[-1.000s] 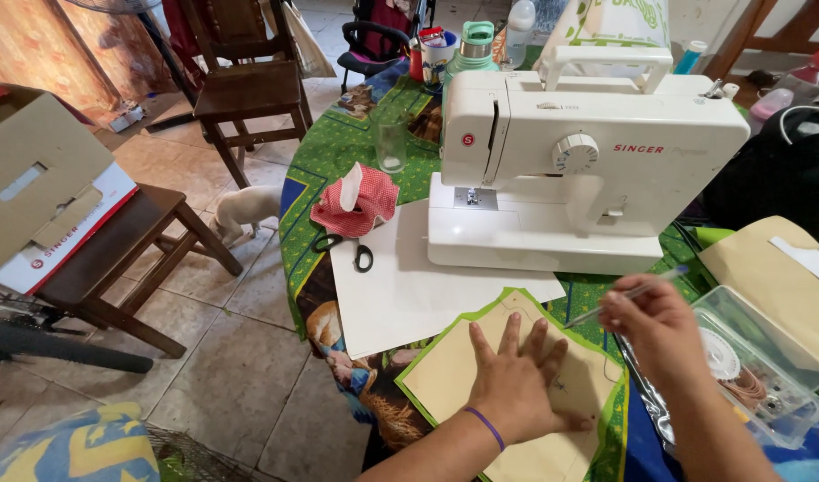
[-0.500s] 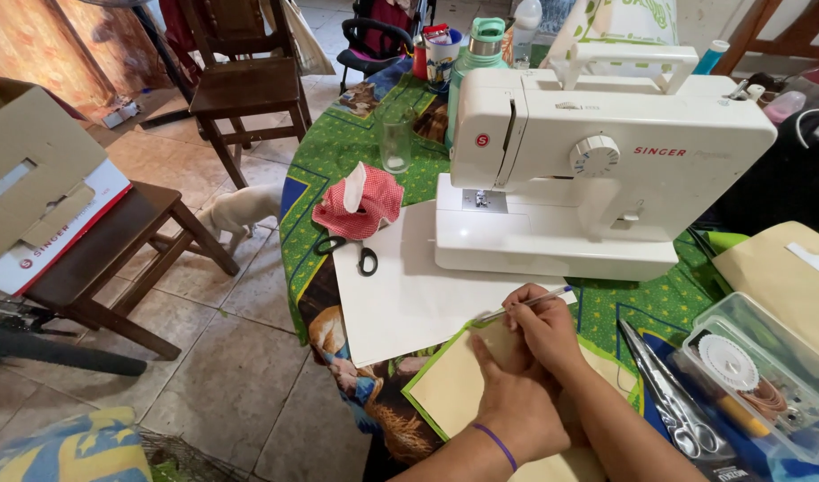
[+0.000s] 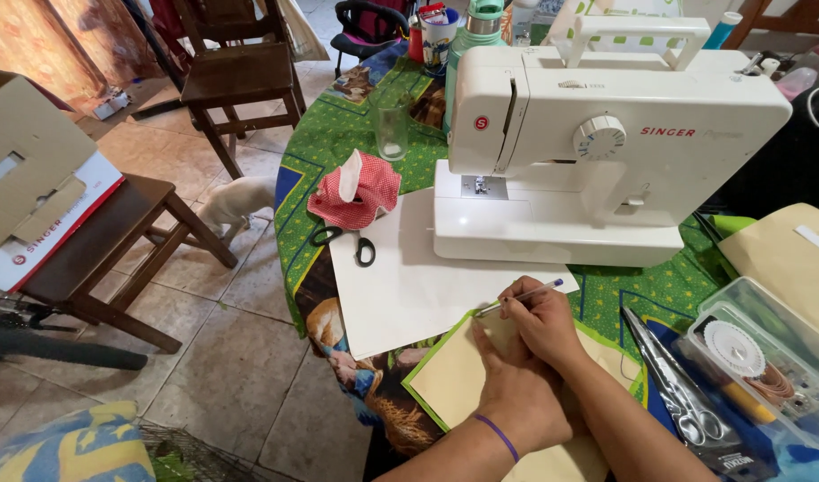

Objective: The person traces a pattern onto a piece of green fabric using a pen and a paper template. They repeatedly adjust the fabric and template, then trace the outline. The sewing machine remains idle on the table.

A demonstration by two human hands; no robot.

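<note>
A cream paper pattern (image 3: 450,384) lies on green fabric (image 3: 427,415) at the table's near edge. My left hand (image 3: 515,384) presses flat on the pattern. My right hand (image 3: 541,314) crosses over it and grips a white pen (image 3: 519,297), whose tip touches the pattern's far edge beside a large white sheet (image 3: 401,281). A white sewing machine (image 3: 597,134) stands just beyond my hands.
Black-handled scissors (image 3: 343,244) and a red checked cloth (image 3: 356,192) lie left of the machine. Large silver shears (image 3: 673,388) and a clear plastic sewing box (image 3: 766,366) sit at the right. A drinking glass (image 3: 392,129), wooden chairs (image 3: 235,76) and a small white dog (image 3: 235,201) are around the table.
My right hand swung in from the right with the pen and now crosses over my left. My left hand slid up toward the pattern's far edge. My view shifted closer.
</note>
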